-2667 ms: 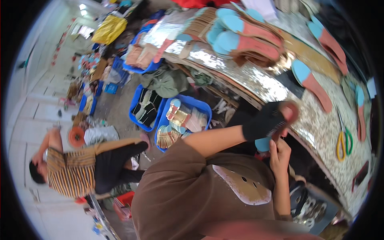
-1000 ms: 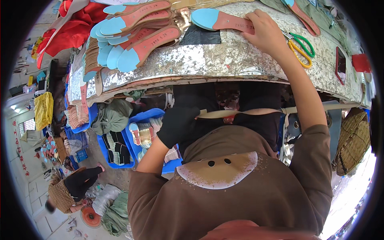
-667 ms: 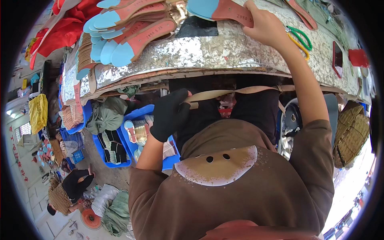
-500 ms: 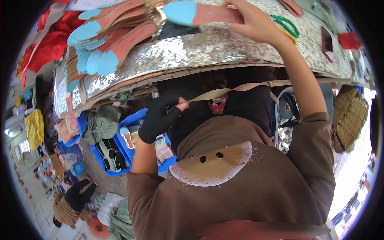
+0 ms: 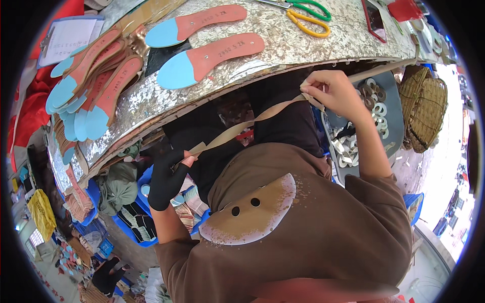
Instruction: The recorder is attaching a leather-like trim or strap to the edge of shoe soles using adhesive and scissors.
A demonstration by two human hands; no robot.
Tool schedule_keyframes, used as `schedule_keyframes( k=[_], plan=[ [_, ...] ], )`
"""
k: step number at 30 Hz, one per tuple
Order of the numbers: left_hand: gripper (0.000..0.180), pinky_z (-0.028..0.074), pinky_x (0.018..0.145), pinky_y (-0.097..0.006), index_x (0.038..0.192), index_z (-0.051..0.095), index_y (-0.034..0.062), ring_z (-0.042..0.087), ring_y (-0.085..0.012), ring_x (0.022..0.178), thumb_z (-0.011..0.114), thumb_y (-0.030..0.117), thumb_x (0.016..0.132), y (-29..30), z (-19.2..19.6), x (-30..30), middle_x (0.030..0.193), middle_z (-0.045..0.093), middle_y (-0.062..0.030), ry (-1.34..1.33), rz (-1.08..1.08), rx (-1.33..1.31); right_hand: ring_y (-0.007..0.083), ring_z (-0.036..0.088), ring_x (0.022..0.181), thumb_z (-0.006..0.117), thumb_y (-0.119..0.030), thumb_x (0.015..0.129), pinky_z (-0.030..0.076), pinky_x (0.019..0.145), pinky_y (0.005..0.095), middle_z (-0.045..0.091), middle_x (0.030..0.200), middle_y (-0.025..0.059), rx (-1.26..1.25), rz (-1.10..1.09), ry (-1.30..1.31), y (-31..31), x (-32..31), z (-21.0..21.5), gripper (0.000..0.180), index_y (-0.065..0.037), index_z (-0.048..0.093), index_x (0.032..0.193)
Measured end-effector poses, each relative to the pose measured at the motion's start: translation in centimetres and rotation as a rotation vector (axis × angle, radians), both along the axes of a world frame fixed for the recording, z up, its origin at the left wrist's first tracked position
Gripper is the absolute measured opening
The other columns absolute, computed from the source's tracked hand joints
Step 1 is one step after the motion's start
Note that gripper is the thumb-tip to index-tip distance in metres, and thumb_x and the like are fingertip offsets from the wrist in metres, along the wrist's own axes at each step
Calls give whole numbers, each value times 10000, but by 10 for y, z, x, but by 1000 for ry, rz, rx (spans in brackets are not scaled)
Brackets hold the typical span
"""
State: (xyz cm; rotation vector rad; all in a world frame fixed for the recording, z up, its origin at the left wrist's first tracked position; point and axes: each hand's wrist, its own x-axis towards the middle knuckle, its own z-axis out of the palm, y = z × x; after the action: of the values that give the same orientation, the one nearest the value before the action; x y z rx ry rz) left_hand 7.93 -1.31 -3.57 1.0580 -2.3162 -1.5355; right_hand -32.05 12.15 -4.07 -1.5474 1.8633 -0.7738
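Note:
A twisted beige strip of tape (image 5: 232,132) stretches across my lap, in front of the table edge. My left hand (image 5: 169,174), in a black fingerless glove, is closed on its left end. Bare, my right hand (image 5: 334,93) pinches the strip between thumb and fingers; beyond it the strip runs on along the table edge to the right. Two pink-and-blue insoles (image 5: 211,58) lie side by side on the table, partly over a black patch (image 5: 161,58). To their left is a fanned pile of similar insoles (image 5: 96,91).
Green-and-yellow-handled scissors (image 5: 308,22) and a red-edged phone (image 5: 374,21) lie on the worn silvery table (image 5: 273,50). Below right are a grey tray (image 5: 391,108) of tape rings and a woven basket (image 5: 424,108). Blue bins (image 5: 144,242) stand at lower left; a person is farther back.
My right hand has let go of an insole, leaving it on the table beside another, and moved down to pinch the strip. My left hand has shifted left and down with its end.

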Motion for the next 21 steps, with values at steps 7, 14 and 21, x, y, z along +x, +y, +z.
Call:
schedule_keyframes(
  k=[7, 14, 21],
  plan=[
    [87, 442, 625, -268, 886, 674, -17, 585, -145, 661, 653, 67, 877, -3, 0, -9, 733, 640, -76, -39, -73, -40, 234, 619, 714, 739, -200, 771, 488, 630, 370, 610, 698, 51, -6, -330, 302, 30, 19, -61, 260, -91, 613, 970],
    [73, 441, 588, -335, 856, 681, 20, 615, -264, 652, 699, 80, 818, 16, -13, 7, 724, 638, -123, -88, -137, -346, 287, 623, 722, 657, -41, 768, 488, 650, 397, 614, 714, 86, -77, -459, 193, 42, -4, -96, 232, -74, 552, 973],
    [66, 471, 595, -409, 826, 668, 52, 638, -337, 686, 691, 102, 790, 51, -24, -9, 743, 652, -137, -92, -297, -350, 314, 614, 751, 676, -6, 767, 489, 683, 408, 593, 765, 127, -40, -578, 317, 79, -71, -117, 254, -50, 516, 959]
  ],
)
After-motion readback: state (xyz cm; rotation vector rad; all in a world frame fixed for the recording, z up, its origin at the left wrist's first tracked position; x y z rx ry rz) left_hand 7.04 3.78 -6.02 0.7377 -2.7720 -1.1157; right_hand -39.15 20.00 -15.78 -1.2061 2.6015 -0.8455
